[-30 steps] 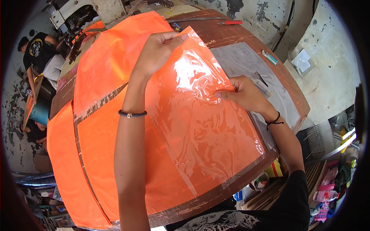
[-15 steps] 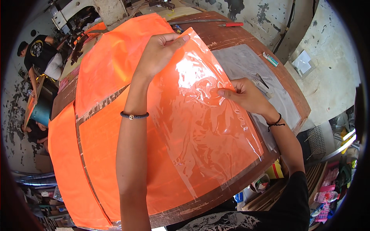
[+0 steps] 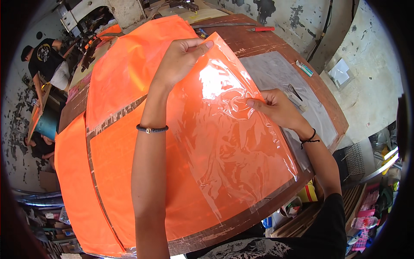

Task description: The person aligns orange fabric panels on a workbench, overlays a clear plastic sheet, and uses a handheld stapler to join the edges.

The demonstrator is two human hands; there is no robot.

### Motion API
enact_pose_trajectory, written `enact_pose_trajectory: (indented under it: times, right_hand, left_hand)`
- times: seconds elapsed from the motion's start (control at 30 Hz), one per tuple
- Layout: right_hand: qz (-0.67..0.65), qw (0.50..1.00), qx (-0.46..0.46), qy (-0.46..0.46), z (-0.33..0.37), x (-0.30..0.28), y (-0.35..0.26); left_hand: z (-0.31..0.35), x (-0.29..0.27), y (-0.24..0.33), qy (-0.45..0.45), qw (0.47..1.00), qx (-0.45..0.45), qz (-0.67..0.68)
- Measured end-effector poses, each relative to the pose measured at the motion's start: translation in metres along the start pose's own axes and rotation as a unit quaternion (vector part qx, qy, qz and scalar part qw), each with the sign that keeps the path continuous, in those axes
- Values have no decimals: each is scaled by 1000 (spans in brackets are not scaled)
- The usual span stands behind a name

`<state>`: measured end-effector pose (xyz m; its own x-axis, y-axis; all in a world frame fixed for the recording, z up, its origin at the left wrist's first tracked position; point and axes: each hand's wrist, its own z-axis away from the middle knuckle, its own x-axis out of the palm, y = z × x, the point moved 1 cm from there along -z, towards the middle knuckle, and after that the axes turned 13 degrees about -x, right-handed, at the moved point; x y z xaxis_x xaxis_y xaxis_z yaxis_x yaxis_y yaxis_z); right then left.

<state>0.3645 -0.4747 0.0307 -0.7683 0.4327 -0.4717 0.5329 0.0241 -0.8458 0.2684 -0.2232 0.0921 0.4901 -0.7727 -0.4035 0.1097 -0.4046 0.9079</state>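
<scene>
A clear, glossy plastic sheet (image 3: pixel 241 159) lies over orange material (image 3: pixel 116 159) on the brown table (image 3: pixel 233 22). My left hand (image 3: pixel 181 60) pinches the sheet's far corner between thumb and fingers, raised off the table. Partway down the right edge, my right hand (image 3: pixel 276 108) grips the same sheet, thumb on top and the other fingers curled beneath. Ripples and a bright glare show between the two hands. Whether orange material is pinched along with the plastic at the corner, I cannot tell.
More orange pieces (image 3: pixel 123 73) lie at the far left, with another (image 3: pixel 77 181) along the left edge. Greyish sheets (image 3: pixel 276 69) sit to the right, bearing a dark-handled tool (image 3: pixel 295 91). Beyond are a red-handled cutter (image 3: pixel 262 29) and a small tube (image 3: pixel 304 68). A person (image 3: pixel 47 60) stands far left.
Both hands keep their hold on the plastic sheet. The whole view has shifted slightly; otherwise the sheet and hands look almost the same.
</scene>
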Motion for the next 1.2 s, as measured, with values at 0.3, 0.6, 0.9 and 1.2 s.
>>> enact_pose_trajectory:
  times: [0.3, 0.6, 0.9, 1.2]
  right_hand:
    - [4, 1000, -22, 15, 0, 0, 2]
    - [-19, 999, -25, 8, 1, -1, 7]
    - [-68, 997, -42, -8, 0, 0, 3]
    - [-71, 996, 25, -40, 1, -7, 1]
  left_hand:
    - [2, -1, 2, -7, 1000, -26, 0]
    - [0, 2, -3, -6, 999, -34, 13]
    - [-5, 1, -11, -8, 999, -36, 13]
    - [-8, -3, -14, -1, 1000, -22, 17]
